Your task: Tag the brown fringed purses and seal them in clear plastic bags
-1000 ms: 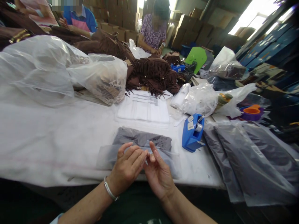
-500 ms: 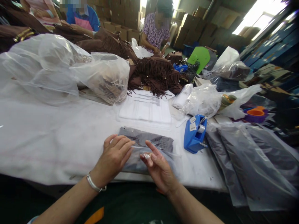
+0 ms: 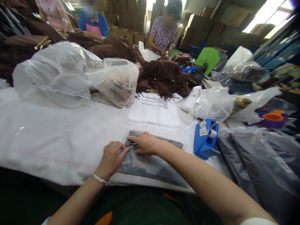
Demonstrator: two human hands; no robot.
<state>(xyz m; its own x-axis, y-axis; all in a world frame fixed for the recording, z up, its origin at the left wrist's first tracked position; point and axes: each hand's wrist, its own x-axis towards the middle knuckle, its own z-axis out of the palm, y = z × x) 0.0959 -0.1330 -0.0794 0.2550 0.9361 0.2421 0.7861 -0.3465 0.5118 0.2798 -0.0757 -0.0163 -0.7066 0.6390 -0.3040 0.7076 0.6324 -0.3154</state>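
Note:
A grey folded garment in a clear plastic bag [image 3: 152, 164] lies on the white table [image 3: 58, 137] in front of me. My left hand [image 3: 112, 159], with a silver bracelet at the wrist, rests on the bag's left edge with fingers curled and pressing down. My right hand [image 3: 145, 143] lies across the bag's upper left corner, index finger pointing left, fingers pressed flat on the plastic. The fingertips of both hands meet at that corner. A blue tape dispenser [image 3: 206, 139] stands to the right of the bag.
Large clear bags [image 3: 70, 75] of goods sit at the back left, brown fringed items [image 3: 164, 76] behind a white paper sheet [image 3: 154, 111]. Several bagged grey garments [image 3: 257, 162] lie at the right. An orange and purple bowl [image 3: 273, 118] sits far right. Other people work at the far side.
Both hands were raised with fingers together over the bag; they have moved forward and down onto the bag's upper left corner. The flap of the bag now lies flat.

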